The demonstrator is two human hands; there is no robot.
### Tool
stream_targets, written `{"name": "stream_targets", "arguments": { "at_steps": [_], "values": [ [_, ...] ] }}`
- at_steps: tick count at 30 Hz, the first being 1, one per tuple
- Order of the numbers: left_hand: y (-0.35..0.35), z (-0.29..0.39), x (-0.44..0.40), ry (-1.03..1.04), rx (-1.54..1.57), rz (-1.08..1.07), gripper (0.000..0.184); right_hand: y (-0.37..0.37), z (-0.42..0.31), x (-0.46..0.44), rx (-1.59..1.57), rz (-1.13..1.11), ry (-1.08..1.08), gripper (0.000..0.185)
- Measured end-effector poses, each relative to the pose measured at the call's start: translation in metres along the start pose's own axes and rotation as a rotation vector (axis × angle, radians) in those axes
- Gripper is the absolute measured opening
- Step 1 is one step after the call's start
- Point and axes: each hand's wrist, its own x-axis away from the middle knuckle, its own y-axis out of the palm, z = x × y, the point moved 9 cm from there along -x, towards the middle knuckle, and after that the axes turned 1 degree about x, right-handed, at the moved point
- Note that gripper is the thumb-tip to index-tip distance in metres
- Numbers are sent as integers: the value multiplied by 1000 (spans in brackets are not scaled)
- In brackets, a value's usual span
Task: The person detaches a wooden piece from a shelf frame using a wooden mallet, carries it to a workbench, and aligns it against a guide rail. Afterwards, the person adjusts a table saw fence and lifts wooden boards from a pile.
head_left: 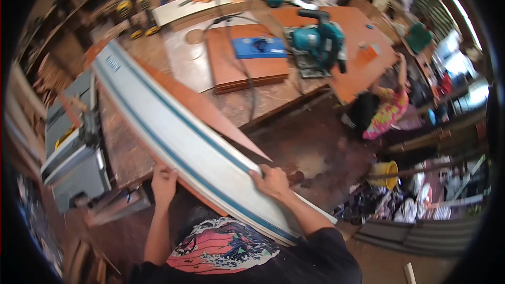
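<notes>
Rail (176, 129): white with blue stripes, slanting between both hands, far end well forward and left of the left hand, other end back past the right.
Left hand (164, 178): fingers bent in at the near edge of rail and panel; cannot tell which is clamped.
Right hand (272, 182): clamped on the rail's far edge, thumb on top.
Panel (192, 105): orange-brown, beneath the rail, one pointed corner just ahead of the right hand.
Desk (123, 163): brown, ahead of the left hand.
Saw (318, 42): teal, well ahead of the right hand.
Co-worker (392, 113): in yellow and pink, right of the right hand, well apart.
</notes>
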Motion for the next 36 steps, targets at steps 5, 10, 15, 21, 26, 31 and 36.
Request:
{"name": "stream_targets", "arguments": {
  "at_steps": [5,10,15,21,26,31,36],
  "values": [
    [6,2,-10,30,-9,38,64,19,-8,-10,-61,-110,74,59],
    [7,0,-20,98,-103,62,72,25,-15,-24,-127,-43,86,60],
    [9,8,-33,-5,103,31,64,27,-28,-38,-150,-44,78,55],
    [6,18,-35,78,4,85,50,19,-32,-20,-145,90,-134,50],
    [9,-7,-46,44,-16,115,46,22,3,-16,-257,15,-77,53],
    [10,13,-46,-12,86,82,30,12,-3,-27,-333,24,65,44],
    [4,1,-75,-40,43,41,16,14,-14,-45,-303,114,-35,43]
  ]
}}
